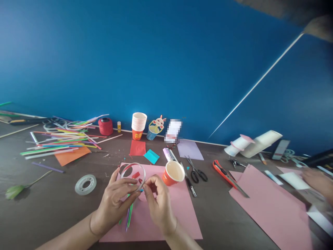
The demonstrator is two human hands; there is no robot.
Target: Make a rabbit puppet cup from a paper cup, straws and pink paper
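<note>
My left hand (114,198) is closed on a thin, pale ring (127,166), its thumb and fingers around the near side. The ring is tilted above the pink paper sheet (177,215), and I cannot tell what it is made of. My right hand (157,199) pinches the ring's right edge with thumb and forefinger. Below the hands lie green and purple straws (129,217), partly covered by the left hand. Small red paper pieces (135,175) show through the ring. An orange-red paper cup (173,173) stands upright just right of my right hand.
A translucent tape roll (85,184) lies left. Black scissors (196,171), a pen (191,185) and a red box cutter (229,176) with its blade out lie right. Behind are stacked paper cups (138,125) and a straw pile (65,137). Another person's hand (318,180) is far right.
</note>
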